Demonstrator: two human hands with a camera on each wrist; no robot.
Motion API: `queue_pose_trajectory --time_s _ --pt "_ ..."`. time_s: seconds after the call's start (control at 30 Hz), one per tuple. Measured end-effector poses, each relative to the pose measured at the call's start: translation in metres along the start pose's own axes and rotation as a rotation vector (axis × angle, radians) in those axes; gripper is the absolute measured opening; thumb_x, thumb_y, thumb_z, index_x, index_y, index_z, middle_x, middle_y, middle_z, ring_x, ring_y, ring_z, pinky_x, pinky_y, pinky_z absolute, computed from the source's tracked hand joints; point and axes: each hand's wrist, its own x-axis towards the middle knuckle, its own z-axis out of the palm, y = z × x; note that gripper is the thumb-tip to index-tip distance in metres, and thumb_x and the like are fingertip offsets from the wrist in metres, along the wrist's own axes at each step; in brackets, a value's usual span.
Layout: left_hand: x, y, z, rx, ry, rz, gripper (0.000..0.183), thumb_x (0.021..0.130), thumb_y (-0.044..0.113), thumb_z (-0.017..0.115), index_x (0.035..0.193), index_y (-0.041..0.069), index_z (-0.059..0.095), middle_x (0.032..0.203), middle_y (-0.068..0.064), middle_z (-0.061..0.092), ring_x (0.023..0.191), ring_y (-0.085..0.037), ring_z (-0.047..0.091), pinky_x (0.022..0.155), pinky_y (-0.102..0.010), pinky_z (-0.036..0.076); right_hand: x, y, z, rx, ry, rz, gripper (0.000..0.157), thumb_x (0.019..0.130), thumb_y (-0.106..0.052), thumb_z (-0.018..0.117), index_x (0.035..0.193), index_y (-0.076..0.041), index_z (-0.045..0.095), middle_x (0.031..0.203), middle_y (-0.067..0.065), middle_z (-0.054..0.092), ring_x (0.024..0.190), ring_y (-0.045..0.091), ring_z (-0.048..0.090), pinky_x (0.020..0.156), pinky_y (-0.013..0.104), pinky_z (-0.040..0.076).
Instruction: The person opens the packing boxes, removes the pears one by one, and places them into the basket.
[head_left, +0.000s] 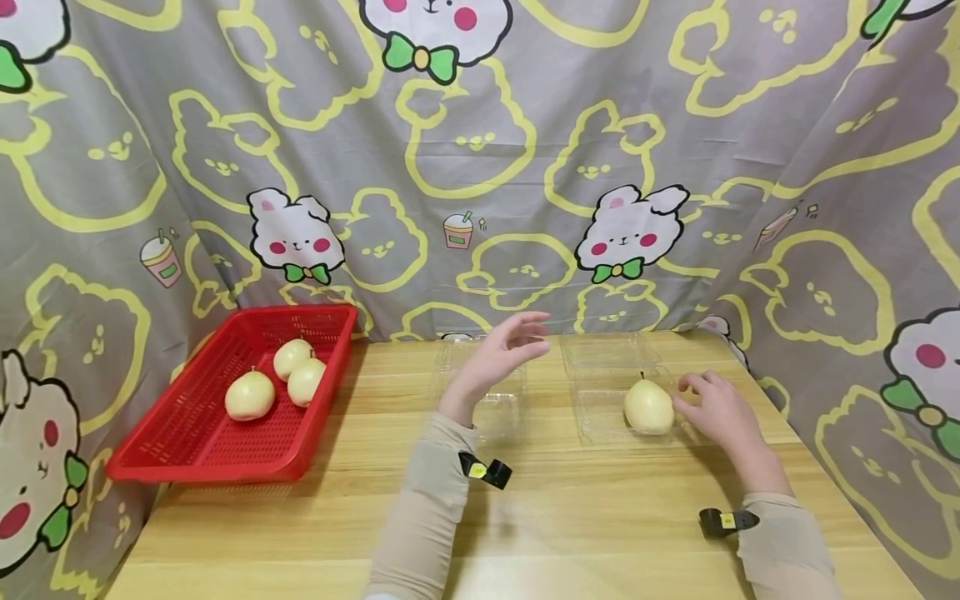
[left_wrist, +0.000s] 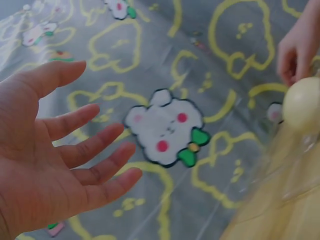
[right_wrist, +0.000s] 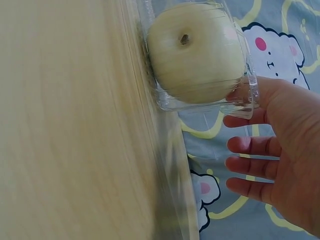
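A pale yellow pear [head_left: 648, 407] sits stem up in the right end of a clear plastic box [head_left: 600, 417], whose lid stands folded back behind it. Beside that pear is my right hand [head_left: 718, 414], its thumb close against the box's right end; the right wrist view shows the other fingers [right_wrist: 252, 165] loosely extended, gripping nothing. Whether the thumb touches the pear [right_wrist: 197, 55] or only the plastic, I cannot tell. My left hand [head_left: 501, 358] hovers above a second clear plastic box [head_left: 495, 417], fingers spread and loosely bent, the palm [left_wrist: 35, 180] holding nothing.
On the left stands a red plastic basket [head_left: 202, 473] with three pears [head_left: 250, 395] inside. Both clear boxes lie toward the back of the wooden table [head_left: 585, 525]. A patterned grey curtain [head_left: 510, 275] hangs behind and along both sides.
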Motion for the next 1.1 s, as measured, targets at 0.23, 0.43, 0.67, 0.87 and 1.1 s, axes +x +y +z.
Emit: queue_pose_trajectory --time_s 0.23,0.43,0.67,0.87,1.1 --pt "0.014 -0.014 0.032 -0.021 -0.035 -0.053 0.046 0.095 0.026 0.062 0.139 0.023 0.049 0.136 -0.006 0.055 0.123 -0.021 0.056 0.102 -0.036 0.048 -0.001 0.000 -0.001 0.014 -0.007 0.001 0.030 0.093 -0.035 0.059 0.106 -0.008 0.062 0.109 0.024 0.058 0.096 0.040 0.055 0.075 0.055 0.047" --pt "0.026 -0.027 0.054 -0.077 -0.040 -0.113 0.047 0.094 0.025 0.064 0.139 0.021 0.050 0.135 -0.007 0.055 0.117 -0.018 0.058 0.099 -0.042 0.049 -0.001 0.001 -0.001 0.023 0.005 -0.004 0.029 0.093 -0.035 0.060 0.106 -0.008 0.063 0.108 0.024 0.058 0.096 0.040 0.055 0.076 0.055 0.047" --pt "0.036 -0.038 0.074 -0.111 -0.023 -0.155 0.046 0.092 0.026 0.066 0.136 0.020 0.053 0.129 -0.005 0.059 0.111 -0.014 0.058 0.097 -0.040 0.050 0.000 0.001 0.000 0.027 0.002 0.001 0.029 0.092 -0.034 0.060 0.105 -0.009 0.062 0.107 0.023 0.058 0.095 0.039 0.055 0.074 0.054 0.047" --pt "0.045 -0.046 0.095 -0.158 -0.002 -0.201 0.049 0.090 0.026 0.069 0.136 0.019 0.054 0.127 -0.004 0.059 0.106 -0.007 0.056 0.099 -0.044 0.049 0.000 0.001 -0.001 0.034 -0.002 0.003 0.030 0.093 -0.036 0.060 0.105 -0.009 0.062 0.107 0.023 0.058 0.095 0.039 0.055 0.072 0.054 0.047" --pt "0.054 -0.058 0.117 -0.168 0.022 -0.265 0.052 0.085 0.025 0.074 0.134 0.019 0.056 0.124 0.000 0.059 0.105 -0.010 0.058 0.099 -0.049 0.049 0.000 0.001 0.001 0.029 0.000 0.004 0.030 0.093 -0.036 0.060 0.105 -0.009 0.062 0.106 0.022 0.058 0.094 0.039 0.055 0.072 0.053 0.047"
